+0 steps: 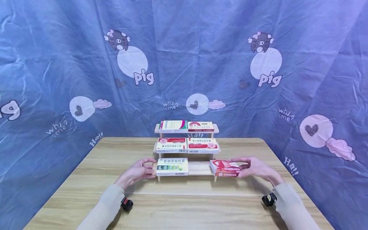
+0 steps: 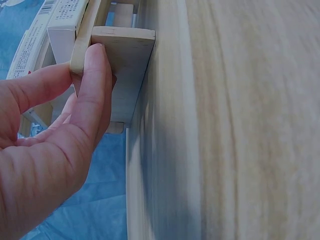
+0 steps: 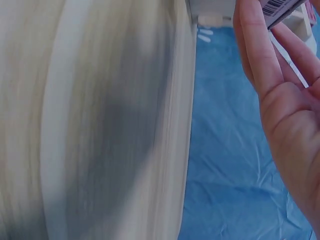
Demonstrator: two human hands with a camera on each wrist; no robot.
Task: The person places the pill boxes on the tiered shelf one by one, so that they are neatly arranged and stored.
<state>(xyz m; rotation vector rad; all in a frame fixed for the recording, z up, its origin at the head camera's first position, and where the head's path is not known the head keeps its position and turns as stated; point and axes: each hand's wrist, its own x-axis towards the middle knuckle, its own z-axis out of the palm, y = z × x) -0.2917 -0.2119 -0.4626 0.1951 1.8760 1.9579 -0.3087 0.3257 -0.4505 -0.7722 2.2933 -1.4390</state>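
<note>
A three-step wooden display rack (image 1: pixel 201 168) stands on the table. My left hand (image 1: pixel 141 172) pinches the left end of its lowest shelf; in the left wrist view the thumb lies on one side of the shelf board (image 2: pixel 82 42) and the fingers on the other. Beside that hand, a white and green medicine box (image 1: pixel 172 166) lies on the shelf's left half. My right hand (image 1: pixel 253 167) grips a red medicine box (image 1: pixel 225 168) by its right end. The red box is slightly tilted at the shelf's right end, and its barcode side (image 3: pixel 277 9) shows in the right wrist view.
Two red and white boxes, a left one (image 1: pixel 171 145) and a right one (image 1: pixel 202 145), lie on the middle shelf. The top shelf bears a green and white box (image 1: pixel 173 126) and a dark red and white box (image 1: pixel 200 126). A blue printed curtain (image 1: pixel 184 64) hangs behind the wooden table (image 1: pixel 184 207).
</note>
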